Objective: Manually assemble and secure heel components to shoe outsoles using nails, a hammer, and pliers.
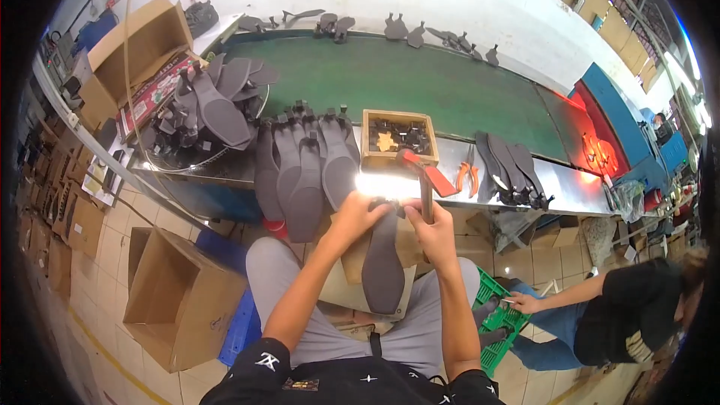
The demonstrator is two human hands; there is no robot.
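Seen from above, a seated person works a dark grey shoe sole over their lap. Its long axis runs toward and away from the body — the rounded toe end points down at the knees, the heel end up toward the desk. The left hand has its fingers clasped on the sole's heel end. The right hand is clenched around the handle of a red-headed hammer, its head raised just above the sole. On the desk's front edge lie a row of matching soles, a small wooden box of dark parts and orange pliers — a cardboard box stands on the floor at left.
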